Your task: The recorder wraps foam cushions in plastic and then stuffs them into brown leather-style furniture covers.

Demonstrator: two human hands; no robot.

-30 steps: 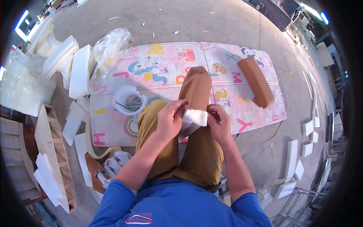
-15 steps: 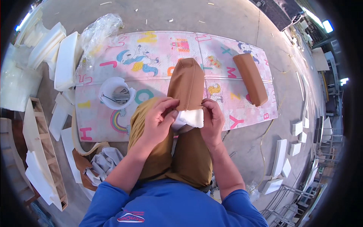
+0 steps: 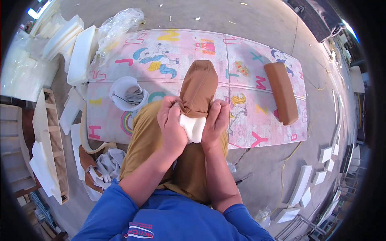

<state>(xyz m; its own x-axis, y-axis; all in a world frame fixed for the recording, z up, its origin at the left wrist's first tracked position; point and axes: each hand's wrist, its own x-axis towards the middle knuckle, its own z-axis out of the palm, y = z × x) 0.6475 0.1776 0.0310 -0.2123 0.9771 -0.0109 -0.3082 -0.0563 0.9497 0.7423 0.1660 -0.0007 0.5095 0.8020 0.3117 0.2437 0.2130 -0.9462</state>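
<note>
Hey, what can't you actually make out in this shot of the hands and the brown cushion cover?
Head view only:
- White foam block: mostly hidden inside the brown fabric cover and behind the left hand and right hand.
- White round bucket: contents too small to identify.
- Fingertips: tucked under fabric.

Both hands, left hand (image 3: 172, 127) and right hand (image 3: 215, 122), are clamped round the open end of the brown fabric cushion cover (image 3: 198, 88) with white foam (image 3: 193, 127) between them, so no gap there. Left side blocked by white plastic bucket of tools (image 3: 128, 93) just beside the knee. Bare pink play mat (image 3: 169, 52) ahead gives free room; finished brown bolster cushion (image 3: 282, 92) lies well apart right.
</note>
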